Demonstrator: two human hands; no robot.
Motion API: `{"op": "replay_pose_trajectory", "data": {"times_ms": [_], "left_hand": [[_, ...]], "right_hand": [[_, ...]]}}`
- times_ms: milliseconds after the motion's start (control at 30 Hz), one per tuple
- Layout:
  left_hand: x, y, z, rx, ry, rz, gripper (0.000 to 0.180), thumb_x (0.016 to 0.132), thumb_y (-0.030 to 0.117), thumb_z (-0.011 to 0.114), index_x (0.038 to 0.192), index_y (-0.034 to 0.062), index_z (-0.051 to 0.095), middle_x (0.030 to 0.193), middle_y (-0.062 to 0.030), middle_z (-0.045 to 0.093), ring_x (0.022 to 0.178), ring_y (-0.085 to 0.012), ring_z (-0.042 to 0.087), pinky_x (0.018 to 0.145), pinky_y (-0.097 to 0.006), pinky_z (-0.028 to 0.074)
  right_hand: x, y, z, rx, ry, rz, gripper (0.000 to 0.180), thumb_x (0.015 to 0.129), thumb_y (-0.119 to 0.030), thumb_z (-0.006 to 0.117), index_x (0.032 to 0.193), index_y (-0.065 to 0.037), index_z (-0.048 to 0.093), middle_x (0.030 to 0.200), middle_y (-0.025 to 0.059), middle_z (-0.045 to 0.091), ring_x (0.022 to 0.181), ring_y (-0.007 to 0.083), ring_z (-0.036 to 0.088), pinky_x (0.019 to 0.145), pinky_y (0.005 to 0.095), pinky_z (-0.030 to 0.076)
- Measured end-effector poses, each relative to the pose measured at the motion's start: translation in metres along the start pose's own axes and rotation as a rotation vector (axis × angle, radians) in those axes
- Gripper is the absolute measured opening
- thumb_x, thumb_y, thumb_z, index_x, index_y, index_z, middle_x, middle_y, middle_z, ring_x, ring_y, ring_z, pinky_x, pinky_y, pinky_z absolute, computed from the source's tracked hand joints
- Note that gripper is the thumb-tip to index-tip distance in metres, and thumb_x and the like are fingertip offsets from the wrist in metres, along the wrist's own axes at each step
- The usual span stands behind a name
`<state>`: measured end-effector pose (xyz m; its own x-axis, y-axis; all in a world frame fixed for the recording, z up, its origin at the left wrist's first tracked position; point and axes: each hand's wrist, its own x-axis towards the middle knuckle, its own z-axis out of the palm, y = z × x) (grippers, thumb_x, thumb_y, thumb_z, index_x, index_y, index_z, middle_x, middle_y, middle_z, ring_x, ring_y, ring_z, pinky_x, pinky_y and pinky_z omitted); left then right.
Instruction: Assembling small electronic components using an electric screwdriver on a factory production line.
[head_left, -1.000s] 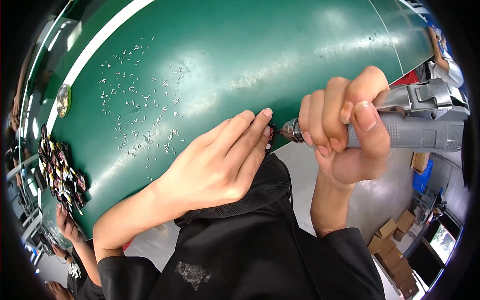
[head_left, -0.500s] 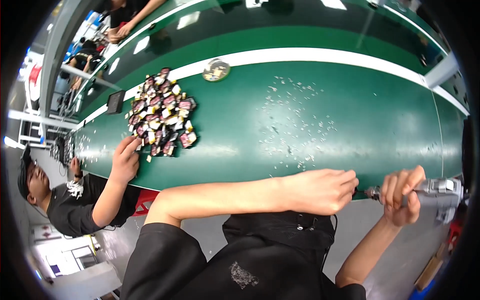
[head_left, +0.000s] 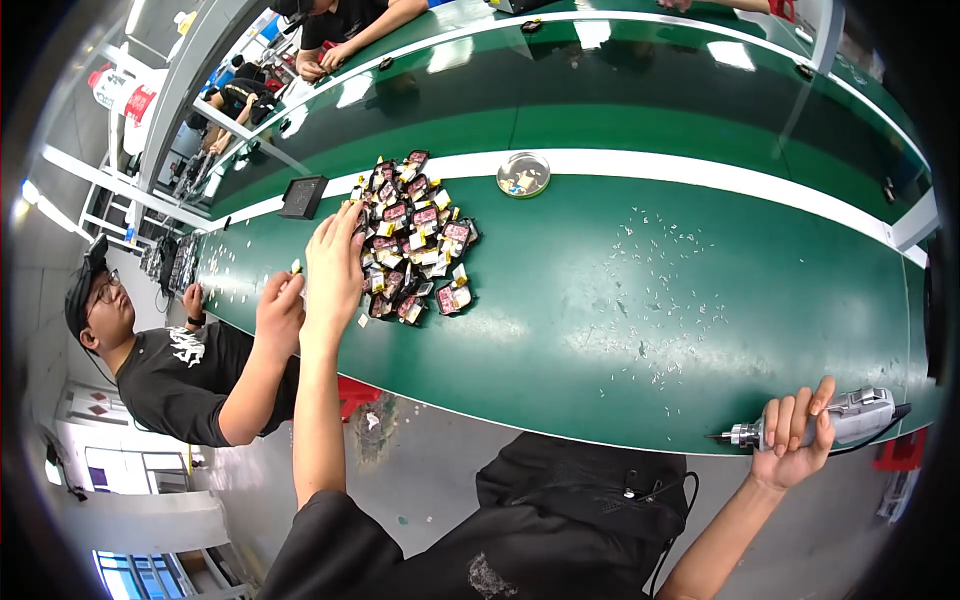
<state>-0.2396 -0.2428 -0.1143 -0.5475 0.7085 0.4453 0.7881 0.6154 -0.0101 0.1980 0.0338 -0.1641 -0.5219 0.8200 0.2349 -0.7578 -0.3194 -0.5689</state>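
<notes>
My left hand (head_left: 335, 265) reaches out with its fingers stretched along the left side of a heap of small black parts (head_left: 420, 235). These parts carry pinkish faces and white and yellow tabs. Fingertips meet the heap's edge, and no held part shows in them. On the right, my right hand (head_left: 795, 432) is wrapped round a grey handheld rotary tool (head_left: 862, 412). Its metal collet and thin bit point left over the bench's near edge, and a black cord trails from its back end.
White shavings (head_left: 665, 300) are scattered over the green bench (head_left: 540, 340). A round clear dish (head_left: 523, 175) and a black tray (head_left: 303, 197) stand along the white strip. Close on my left, a co-worker's hand (head_left: 280, 310) pinches a small yellowish piece. Others sit across the bench.
My left hand has swung from beside the tool over to the heap; the dark piece at its fingers no longer shows. My right hand keeps the tool. The view has shifted left.
</notes>
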Motion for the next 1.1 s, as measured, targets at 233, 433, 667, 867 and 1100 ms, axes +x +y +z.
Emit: {"op": "replay_pose_trajectory", "data": {"times_ms": [233,433,667,867,1100], "left_hand": [[0.006,0.084,-0.002,-0.191,0.053,0.150,0.032,0.086,0.001,0.057,0.118,0.0007,0.056,0.124,-0.0159,0.053,0.117,-0.0328,0.048,0.099,-0.040,0.038],[0.024,0.182,0.026,-0.475,-0.113,0.430,0.029,0.078,-0.001,0.066,0.106,0.0001,0.060,0.108,-0.0127,0.059,0.098,-0.0300,0.058,0.084,-0.037,0.047],[0.027,0.198,0.047,-0.439,-0.122,0.523,0.017,0.076,-0.001,0.067,0.093,-0.0007,0.063,0.092,-0.0101,0.059,0.084,-0.0271,0.059,0.070,-0.036,0.050],[0.031,0.197,0.049,-0.302,-0.067,0.673,0.019,0.072,-0.002,0.064,0.091,-0.0028,0.063,0.089,-0.0093,0.058,0.080,-0.0240,0.057,0.068,-0.034,0.051],[0.034,0.193,0.056,-0.314,-0.042,0.747,0.019,0.072,-0.001,0.067,0.090,-0.0013,0.062,0.089,-0.0084,0.059,0.079,-0.0229,0.058,0.067,-0.033,0.051]], "right_hand": [[-0.006,0.007,0.001,0.090,0.102,0.009,0.010,0.090,-0.013,0.047,0.086,-0.007,0.041,0.051,-0.0008,0.035,0.039,0.0088,0.034,0.043,0.0261,0.036],[-0.010,0.005,-0.006,0.260,0.187,-0.005,0.010,0.091,-0.014,0.047,0.089,-0.006,0.042,0.052,-0.0005,0.035,0.039,0.0090,0.034,0.045,0.0264,0.037],[-0.011,0.004,-0.006,0.295,0.190,-0.021,0.009,0.092,-0.014,0.045,0.090,-0.006,0.042,0.053,-0.0006,0.036,0.039,0.0092,0.035,0.045,0.0265,0.037],[-0.011,0.004,-0.008,0.301,0.178,-0.026,0.009,0.093,-0.014,0.044,0.090,-0.006,0.042,0.053,-0.0006,0.036,0.039,0.0090,0.035,0.046,0.0263,0.037],[-0.012,0.004,-0.008,0.286,0.179,-0.024,0.009,0.093,-0.014,0.045,0.090,-0.006,0.043,0.053,-0.0006,0.036,0.040,0.0092,0.035,0.046,0.0266,0.036]]}}
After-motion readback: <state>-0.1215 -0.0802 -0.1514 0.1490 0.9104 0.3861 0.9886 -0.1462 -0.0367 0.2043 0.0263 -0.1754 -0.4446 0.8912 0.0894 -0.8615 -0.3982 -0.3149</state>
